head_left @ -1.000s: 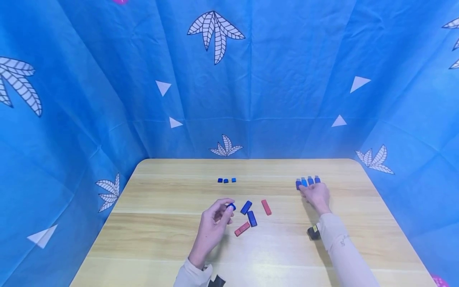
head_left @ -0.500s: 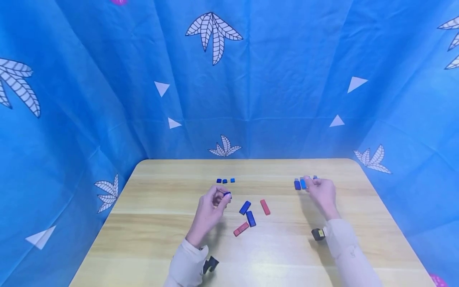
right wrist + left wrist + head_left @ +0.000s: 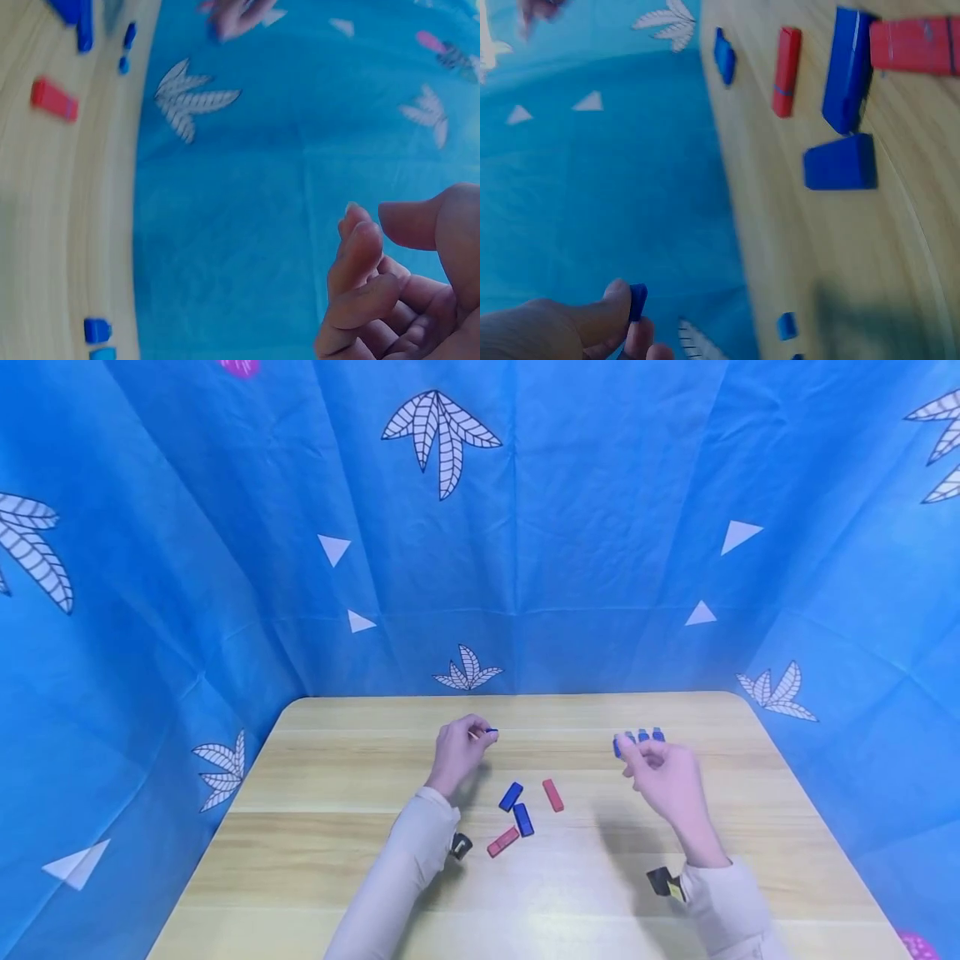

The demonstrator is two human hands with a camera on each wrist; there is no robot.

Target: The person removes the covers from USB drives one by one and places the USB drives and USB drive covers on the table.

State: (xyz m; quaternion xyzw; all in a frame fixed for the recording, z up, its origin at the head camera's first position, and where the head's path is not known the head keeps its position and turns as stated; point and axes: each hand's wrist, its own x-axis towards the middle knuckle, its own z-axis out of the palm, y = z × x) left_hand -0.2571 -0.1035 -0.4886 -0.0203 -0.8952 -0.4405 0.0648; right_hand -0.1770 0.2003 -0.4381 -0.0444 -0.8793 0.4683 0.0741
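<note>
My left hand [image 3: 454, 757] pinches a small blue cap [image 3: 637, 301] between thumb and fingers, raised over the back of the table, where it hides the row of small caps in the head view. Two loose blue caps [image 3: 787, 326] show near the table's edge in the left wrist view. Held above the table at right, my right hand [image 3: 670, 783] has loosely bent fingers, thumb apart from them, and nothing between. Just beyond it, several uncapped blue USB flash drives [image 3: 657, 735] lie in a row, metal plugs pointing away; the fingers partly cover them.
Mid-table lie two blue sticks [image 3: 523, 820] that look like capped flash drives, and two similar red sticks [image 3: 552, 795]. A blue patterned curtain [image 3: 525, 527] hangs behind the wooden table [image 3: 300, 868] and at both sides.
My left hand has carried the blue cap away from me toward the row of caps. My right hand has left the row of flash drives, lifting and drawing back toward me.
</note>
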